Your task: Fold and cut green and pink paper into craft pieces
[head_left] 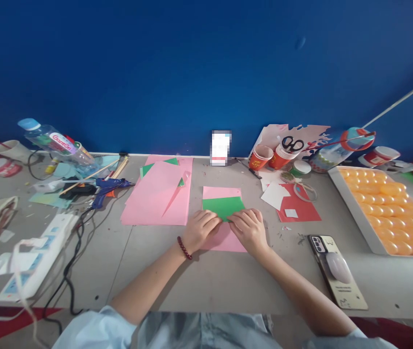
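Observation:
A small green sheet of paper (pixel 222 207) lies across a pink sheet (pixel 224 193) in front of me. Pink shows above and below the green; whether the two are one folded piece I cannot tell. My left hand (pixel 202 227), with a dark red bead bracelet (pixel 184 248) at its wrist, has curled fingers at the green paper's lower left edge. Opposite it, my right hand (pixel 249 229) has its fingers bent together on the lower right edge. Both sets of fingertips meet the paper near its middle, and the thumbs are largely hidden.
Left of the hands lie large pink sheets (pixel 155 198), a blue glue gun (pixel 110 186) and a white power strip (pixel 39 257) with cables. To the right are a phone (pixel 338 274), red paper (pixel 302 208), paper cups (pixel 260 157), scissors (pixel 292 144) and a tray of orange balls (pixel 349 208).

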Motion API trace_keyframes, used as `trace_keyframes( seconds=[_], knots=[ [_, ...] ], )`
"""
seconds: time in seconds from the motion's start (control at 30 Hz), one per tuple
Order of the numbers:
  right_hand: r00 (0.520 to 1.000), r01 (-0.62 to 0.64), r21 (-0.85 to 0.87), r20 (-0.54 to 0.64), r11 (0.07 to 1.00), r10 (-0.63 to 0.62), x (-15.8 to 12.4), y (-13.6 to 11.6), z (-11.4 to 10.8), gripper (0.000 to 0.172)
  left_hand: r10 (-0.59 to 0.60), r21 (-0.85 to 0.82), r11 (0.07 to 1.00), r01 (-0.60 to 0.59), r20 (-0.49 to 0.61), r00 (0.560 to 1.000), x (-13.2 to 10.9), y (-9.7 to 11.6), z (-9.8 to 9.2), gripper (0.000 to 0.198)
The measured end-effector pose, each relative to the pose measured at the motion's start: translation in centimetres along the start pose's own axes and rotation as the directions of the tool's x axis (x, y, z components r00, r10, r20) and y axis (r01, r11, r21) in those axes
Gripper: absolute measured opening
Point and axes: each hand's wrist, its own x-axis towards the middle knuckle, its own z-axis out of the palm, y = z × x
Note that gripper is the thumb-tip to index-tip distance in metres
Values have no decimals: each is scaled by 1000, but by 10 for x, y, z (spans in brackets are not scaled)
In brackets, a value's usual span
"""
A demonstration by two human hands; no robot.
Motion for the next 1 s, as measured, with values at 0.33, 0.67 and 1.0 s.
trace_keyframes(
  seconds=[0.33,0.67,1.0],
  knots=[
    [999,39,-3,10,999,-39,-2,3,1,14,52,3,999,-52,-9,999,0,-2,0,18],
    [999,24,30,24,999,-25,-1,2,1,14,86,73,994,-86,3,996,-2,-1,0,23],
    [999,39,43,9,998,-39,-1,4,1,13,100,109,989,-102,24,995,0,-4,-1,18]
  ],
)
